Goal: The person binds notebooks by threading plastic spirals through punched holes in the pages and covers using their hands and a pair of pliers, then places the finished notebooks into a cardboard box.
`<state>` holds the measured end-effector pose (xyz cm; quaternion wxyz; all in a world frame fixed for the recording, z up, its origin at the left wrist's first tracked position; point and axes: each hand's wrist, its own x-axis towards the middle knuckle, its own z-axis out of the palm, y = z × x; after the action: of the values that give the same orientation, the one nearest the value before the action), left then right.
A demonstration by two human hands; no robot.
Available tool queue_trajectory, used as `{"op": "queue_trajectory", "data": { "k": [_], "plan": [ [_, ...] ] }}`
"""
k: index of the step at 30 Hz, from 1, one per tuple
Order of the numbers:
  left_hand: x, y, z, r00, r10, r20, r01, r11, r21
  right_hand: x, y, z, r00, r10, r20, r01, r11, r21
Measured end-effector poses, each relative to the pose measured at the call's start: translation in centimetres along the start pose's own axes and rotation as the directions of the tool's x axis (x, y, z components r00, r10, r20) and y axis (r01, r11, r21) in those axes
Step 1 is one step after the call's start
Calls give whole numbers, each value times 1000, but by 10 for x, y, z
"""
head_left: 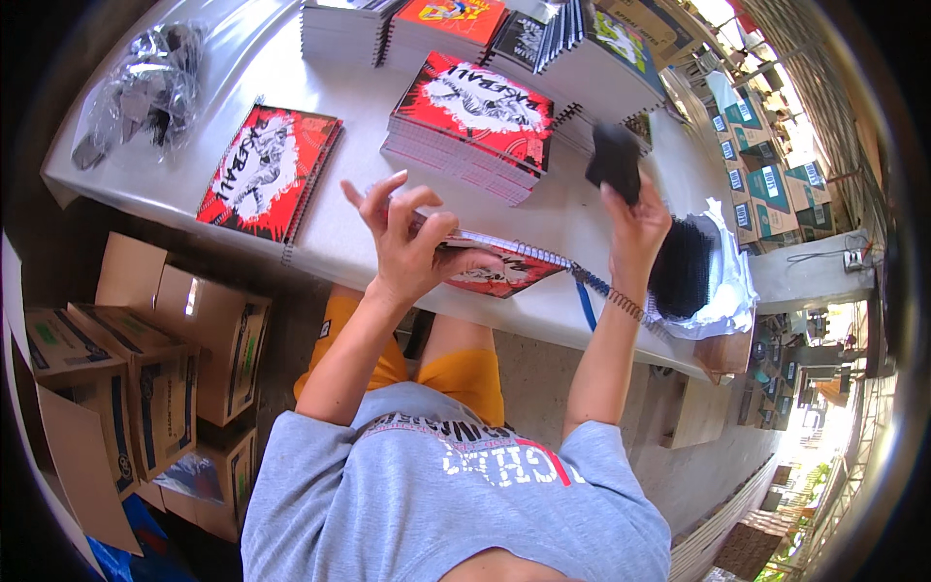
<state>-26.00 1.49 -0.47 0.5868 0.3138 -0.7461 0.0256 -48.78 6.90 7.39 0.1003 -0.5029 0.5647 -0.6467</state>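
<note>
At the table's front edge my left hand (412,238) grips a red-covered notebook (495,276), thumb on one side and fingers on the other. A dark spiral binding coil (621,299) runs along its edge and sticks out past the right end, reaching my right forearm. Raised to the right, my right hand (637,221) is closed on a black blocky object (615,160); it is blurred and its kind is unclear. Ahead of my hands stands a stack of red notebooks (475,116). One coil-bound red notebook (267,175) lies flat to the left.
Behind the stack stand more piles of spiral notebooks (441,24). A bundle of black coils (687,267) sits on white wrapping at the right end of the table (359,233). Clear plastic wrap (145,92) with dark items lies far left. Cardboard boxes (155,378) stand at lower left.
</note>
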Motion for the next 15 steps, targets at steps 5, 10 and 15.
{"op": "queue_trajectory", "data": {
  "k": [5,10,15],
  "plan": [
    [6,13,-7,985,-37,169,31,999,39,40,28,23,922,-158,354,329,801,-500],
    [17,25,-20,969,-108,220,106,994,22,9,-9,21,912,136,387,-101,989,-108],
    [7,23,-12,960,-88,267,84,996,25,-38,-52,14,782,35,622,263,887,-381]
  ]
}}
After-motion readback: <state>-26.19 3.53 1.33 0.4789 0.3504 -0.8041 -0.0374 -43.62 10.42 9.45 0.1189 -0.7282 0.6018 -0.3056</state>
